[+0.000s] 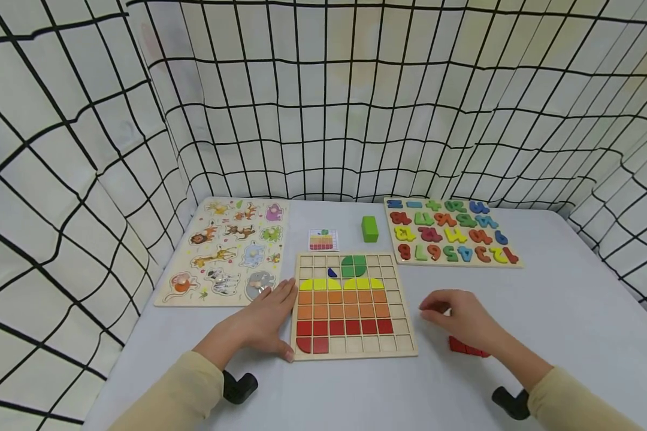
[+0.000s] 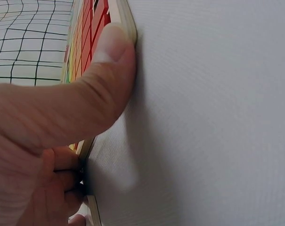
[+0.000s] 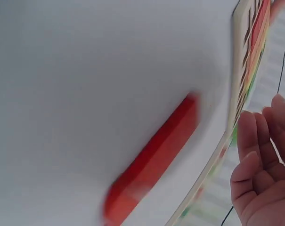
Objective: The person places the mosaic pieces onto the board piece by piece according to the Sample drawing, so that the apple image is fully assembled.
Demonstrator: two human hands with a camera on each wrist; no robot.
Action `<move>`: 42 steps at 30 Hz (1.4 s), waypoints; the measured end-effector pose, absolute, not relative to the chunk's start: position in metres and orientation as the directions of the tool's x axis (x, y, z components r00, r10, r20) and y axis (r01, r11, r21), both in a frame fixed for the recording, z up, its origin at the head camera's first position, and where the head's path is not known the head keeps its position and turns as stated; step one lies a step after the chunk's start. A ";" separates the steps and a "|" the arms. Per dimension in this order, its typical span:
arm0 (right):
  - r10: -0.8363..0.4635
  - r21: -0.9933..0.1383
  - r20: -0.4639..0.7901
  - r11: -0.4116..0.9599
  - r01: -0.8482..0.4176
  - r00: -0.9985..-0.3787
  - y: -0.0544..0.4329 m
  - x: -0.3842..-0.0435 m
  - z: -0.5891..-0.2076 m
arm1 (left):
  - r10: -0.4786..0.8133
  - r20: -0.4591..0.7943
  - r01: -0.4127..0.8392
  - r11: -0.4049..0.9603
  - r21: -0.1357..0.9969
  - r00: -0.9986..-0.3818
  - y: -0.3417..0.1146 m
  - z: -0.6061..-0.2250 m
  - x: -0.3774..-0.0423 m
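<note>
A wooden grid board (image 1: 378, 345) lies in front of me, with rows of red, orange and yellow tiles and a green round shape near its top. Two red tiles (image 1: 313, 345) sit at the left of its bottom row. My left hand (image 1: 264, 317) rests along the board's left edge, its thumb on the lower left corner. To the right of the board, my right hand (image 1: 458, 314) hovers over the table with fingers loosely bent. The right wrist view shows nothing between its fingertips. Below it lies a row of red tiles (image 1: 466, 347), partly hidden by the wrist.
Behind the board are a small pattern card (image 1: 323, 240) and a green block (image 1: 369, 229). An animal puzzle (image 1: 223, 254) lies at the left, a letter and number puzzle (image 1: 455, 230) at the right. Black netting (image 1: 323, 120) surrounds the table's back and sides.
</note>
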State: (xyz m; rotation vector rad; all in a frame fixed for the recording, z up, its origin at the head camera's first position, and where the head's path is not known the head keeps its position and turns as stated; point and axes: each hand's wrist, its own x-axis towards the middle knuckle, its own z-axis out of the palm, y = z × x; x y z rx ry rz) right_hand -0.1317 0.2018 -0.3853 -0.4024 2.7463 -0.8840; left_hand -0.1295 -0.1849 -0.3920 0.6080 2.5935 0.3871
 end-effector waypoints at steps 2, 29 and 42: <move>-0.289 -0.574 -0.133 0.802 -0.164 -0.948 0.231 -0.129 -0.388 | 0.480 -0.358 0.353 0.861 0.365 -0.801 -0.185 -0.391 -0.130; -0.183 -0.496 -0.221 0.867 -0.051 -0.958 0.328 -0.109 -0.405 | 0.474 -0.345 0.352 0.864 0.361 -0.810 -0.188 -0.394 -0.130; -0.242 -0.672 -0.125 0.734 -0.097 -0.962 0.261 -0.123 -0.393 | 0.473 -0.356 0.349 0.865 0.361 -0.805 -0.185 -0.393 -0.130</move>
